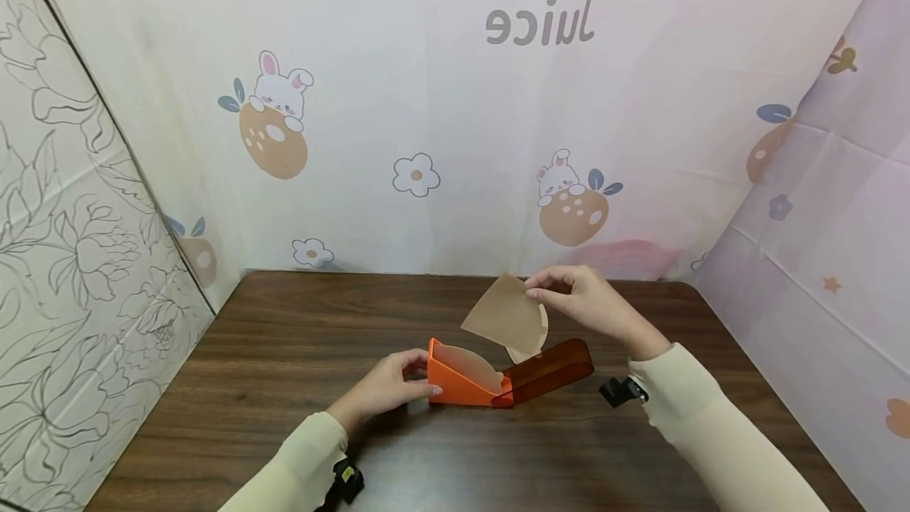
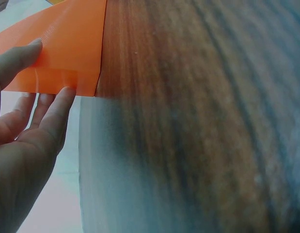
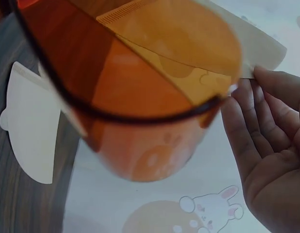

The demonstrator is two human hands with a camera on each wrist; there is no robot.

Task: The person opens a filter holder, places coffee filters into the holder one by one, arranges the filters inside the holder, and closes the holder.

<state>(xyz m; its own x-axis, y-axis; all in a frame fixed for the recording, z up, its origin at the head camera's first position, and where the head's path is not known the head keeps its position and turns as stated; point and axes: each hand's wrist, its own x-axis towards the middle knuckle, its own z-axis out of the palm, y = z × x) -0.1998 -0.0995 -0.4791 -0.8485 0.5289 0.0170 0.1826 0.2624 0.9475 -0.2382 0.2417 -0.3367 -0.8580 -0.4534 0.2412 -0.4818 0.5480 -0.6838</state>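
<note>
An orange coffee filter holder (image 1: 460, 382) stands on the table, its see-through amber lid (image 1: 550, 371) swung open to the right. Tan cone-shaped filters (image 1: 469, 363) sit inside it. My left hand (image 1: 391, 379) grips the holder's left end, thumb on the near side; in the left wrist view the thumb lies on the orange wall (image 2: 67, 43) and fingertips touch its edge. Above the lid, my right hand (image 1: 579, 299) pinches a tan paper coffee filter (image 1: 503, 313) between thumb and fingers. The right wrist view shows that filter partly through the amber lid (image 3: 154, 111).
Another pale filter (image 3: 32, 126) lies on the wood in the right wrist view. The dark brown table (image 1: 306, 322) meets a printed curtain (image 1: 426, 101) at its back edge. Patterned cloth panels (image 1: 64, 259) flank the left and right sides.
</note>
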